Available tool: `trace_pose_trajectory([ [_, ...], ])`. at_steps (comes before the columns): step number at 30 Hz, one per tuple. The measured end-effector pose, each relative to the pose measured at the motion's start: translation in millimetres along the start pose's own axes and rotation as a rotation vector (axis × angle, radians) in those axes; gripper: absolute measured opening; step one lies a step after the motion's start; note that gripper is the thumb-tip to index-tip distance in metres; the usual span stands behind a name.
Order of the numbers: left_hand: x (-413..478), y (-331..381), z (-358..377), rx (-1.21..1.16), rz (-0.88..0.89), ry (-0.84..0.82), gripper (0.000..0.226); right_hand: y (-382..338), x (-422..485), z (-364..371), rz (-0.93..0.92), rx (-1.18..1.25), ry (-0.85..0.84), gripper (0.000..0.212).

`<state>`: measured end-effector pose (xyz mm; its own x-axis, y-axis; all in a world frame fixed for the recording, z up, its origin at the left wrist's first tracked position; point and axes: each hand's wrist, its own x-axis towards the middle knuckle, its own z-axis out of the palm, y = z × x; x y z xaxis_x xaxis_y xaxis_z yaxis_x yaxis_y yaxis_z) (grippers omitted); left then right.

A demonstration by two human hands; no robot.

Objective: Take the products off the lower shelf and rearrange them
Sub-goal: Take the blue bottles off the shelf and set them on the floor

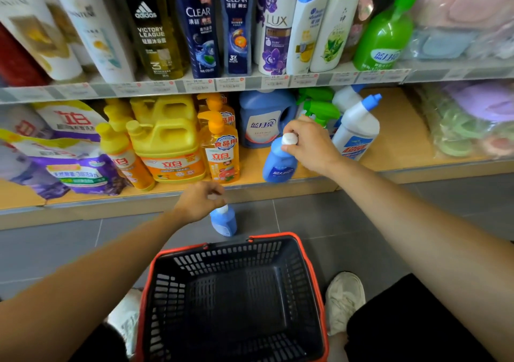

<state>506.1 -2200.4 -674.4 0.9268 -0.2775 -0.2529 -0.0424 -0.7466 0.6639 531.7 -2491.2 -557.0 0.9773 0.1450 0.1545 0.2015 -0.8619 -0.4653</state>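
Right grip (308, 144) first: my fingers are curled round the white cap of a blue bottle (279, 165) and pinch it. That bottle leans a little at the front edge of the lower shelf (389, 150). My left grip (199, 201) pinches the white top of a small blue bottle (224, 224), low over the grey floor (55, 250), in front of the shelf. I cannot tell if this one touches the floor. Just below my left grip, closer to me, sits a black basket (278, 235) with a red rim. Behind my right grip stand a big blue jug (261, 122), green spray bottles (319, 108) and a white bottle (357, 132) with a blue cap. To the left of my right grip are an orange pump bottle (221, 153) and a yellow jug (167, 144).
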Motion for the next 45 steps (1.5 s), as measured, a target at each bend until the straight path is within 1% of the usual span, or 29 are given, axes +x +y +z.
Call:
trace_pose_trajectory([
  [1, -3, 12, -9, 0.012, 0.041, -0.008, 0.03, -8, -1, -7, -0.019, 0.032, 0.0, 0.018],
  [2, -7, 25, -16, 0.021, 0.089, -0.008, 0.04, -17, -3, -13, -0.034, 0.072, -0.003, 0.019],
  [5, -25, 64, -34, -0.029, 0.203, 0.061, 0.078, -42, -14, -32, -0.079, 0.232, -0.028, 0.022],
  [6, -33, 74, -38, -0.043, 0.229, 0.094, 0.086, -50, -19, -38, -0.092, 0.284, -0.038, 0.022],
  [7, -40, 82, -42, -0.041, 0.256, 0.121, 0.088, -58, -23, -44, -0.103, 0.338, -0.046, 0.021],
  [8, -47, 89, -45, -0.034, 0.284, 0.14, 0.084, -65, -27, -49, -0.115, 0.396, -0.048, 0.02],
  [11, -72, 102, -57, -0.011, 0.329, 0.176, 0.063, -83, -37, -61, -0.138, 0.58, -0.03, 0.021],
  [13, -84, 103, -65, 0.001, 0.318, 0.175, 0.056, -89, -44, -61, -0.13, 0.675, -0.034, 0.023],
  [15, -92, 100, -70, 0.021, 0.289, 0.141, 0.047, -87, -52, -54, -0.087, 0.746, -0.058, 0.023],
  [17, -96, 96, -72, 0.089, 0.249, 0.137, 0.046, -81, -58, -44, -0.047, 0.707, -0.081, 0.019],
  [20, -97, 92, -71, 0.262, 0.216, 0.205, 0.052, -74, -61, -30, -0.034, 0.457, -0.054, 0.009],
  [21, -96, 93, -70, 0.307, 0.218, 0.243, 0.052, -74, -60, -26, -0.008, 0.421, -0.041, 0.011],
  [23, -94, 94, -70, 0.392, 0.236, 0.311, 0.048, -74, -59, -17, 0.087, 0.474, -0.012, 0.019],
  [26, -93, 92, -70, 0.5, 0.294, 0.35, 0.049, -75, -58, -6, 0.259, 0.683, 0.036, 0.029],
  [28, -92, 88, -72, 0.513, 0.327, 0.35, 0.052, -74, -58, -2, 0.294, 0.739, 0.019, 0.029],
  [30, -90, 85, -76, 0.451, 0.317, 0.29, 0.054, -74, -61, 0, 0.229, 0.739, -0.008, 0.022],
  [33, -87, 79, -78, 0.201, 0.235, 0.059, 0.064, -77, -65, -2, 0.068, 0.663, -0.036, 0.018],
  [34, -86, 77, -77, 0.092, 0.22, -0.018, 0.064, -79, -66, -3, 0.022, 0.632, -0.046, 0.018],
  [37, -81, 67, -72, -0.229, 0.187, -0.204, 0.052, -83, -67, -7, -0.08, 0.555, -0.071, 0.017],
  [39, -77, 63, -69, -0.361, 0.183, -0.298, 0.051, -86, -67, -12, -0.123, 0.539, -0.079, 0.018],
  [42, -73, 61, -66, -0.424, 0.193, -0.342, 0.058, -89, -66, -20, -0.171, 0.52, -0.109, 0.02],
  [45, -72, 62, -63, -0.407, 0.195, -0.302, 0.061, -85, -66, -24, -0.156, 0.503, -0.095, 0.02],
])
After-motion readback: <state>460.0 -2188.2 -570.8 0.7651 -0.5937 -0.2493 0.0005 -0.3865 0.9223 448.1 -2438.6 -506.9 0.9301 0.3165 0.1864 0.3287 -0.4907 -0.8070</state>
